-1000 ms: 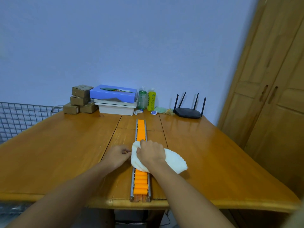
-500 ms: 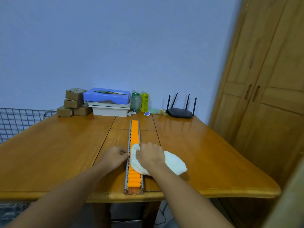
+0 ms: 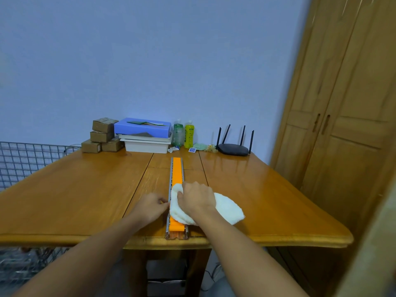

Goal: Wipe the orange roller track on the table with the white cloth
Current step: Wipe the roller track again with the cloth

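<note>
The orange roller track (image 3: 177,170) runs in a metal frame down the middle of the wooden table (image 3: 75,196), its near end at the front edge. A white cloth (image 3: 227,207) lies over the track's near part and trails off to the right. My right hand (image 3: 198,198) grips the cloth and presses it onto the rollers. My left hand (image 3: 151,205) rests on the table against the track's left rail, fingers curled at the frame; whether it pinches the rail is unclear.
At the table's far edge stand brown cardboard boxes (image 3: 101,136), a blue box on white trays (image 3: 144,135), two bottles (image 3: 184,133) and a black router (image 3: 234,147). A wire grid (image 3: 23,159) stands on the left, a wooden wardrobe (image 3: 342,129) on the right.
My right hand has drawn the cloth toward me along the track, so fewer rollers show below it. The left hand stayed beside the rail. The camera view shifted.
</note>
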A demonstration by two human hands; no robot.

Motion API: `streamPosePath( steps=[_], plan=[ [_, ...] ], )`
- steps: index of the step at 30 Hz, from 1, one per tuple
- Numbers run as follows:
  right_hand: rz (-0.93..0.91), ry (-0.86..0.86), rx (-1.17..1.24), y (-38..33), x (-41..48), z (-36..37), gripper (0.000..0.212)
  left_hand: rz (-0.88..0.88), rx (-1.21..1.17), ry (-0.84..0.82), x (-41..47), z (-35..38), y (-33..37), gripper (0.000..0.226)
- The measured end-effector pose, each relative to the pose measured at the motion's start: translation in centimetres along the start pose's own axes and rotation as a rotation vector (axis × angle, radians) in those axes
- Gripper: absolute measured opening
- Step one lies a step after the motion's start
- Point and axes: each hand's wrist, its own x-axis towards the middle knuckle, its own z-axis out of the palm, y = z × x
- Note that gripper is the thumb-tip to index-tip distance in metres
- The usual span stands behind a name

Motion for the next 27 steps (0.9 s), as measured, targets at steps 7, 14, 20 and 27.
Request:
streamPosePath(
  steps=[7, 14, 20, 27],
  plan=[
    [-0.024, -0.038, 0.002, -2.6, -2.3, 0.2, 0.032, 0.012, -0.07, 0.01, -3.0, -0.3, 0.2, 0.022],
    [-0.003, -0.031, 0.001, -2.1, -4.1, -0.3, 0.032, -0.019, -0.092, 0.046, -5.1, -0.2, 1.0, 0.026],
    [0.044, -0.038, 0.011, -0.6, -5.2, -0.7, 0.032, -0.085, -0.079, 0.042, -5.0, -0.1, 1.2, 0.021],
    [0.101, -0.057, 0.001, 1.3, -6.0, -0.9, 0.029, -0.102, -0.078, 0.014, -4.6, 0.1, 1.4, 0.021]
  ],
)
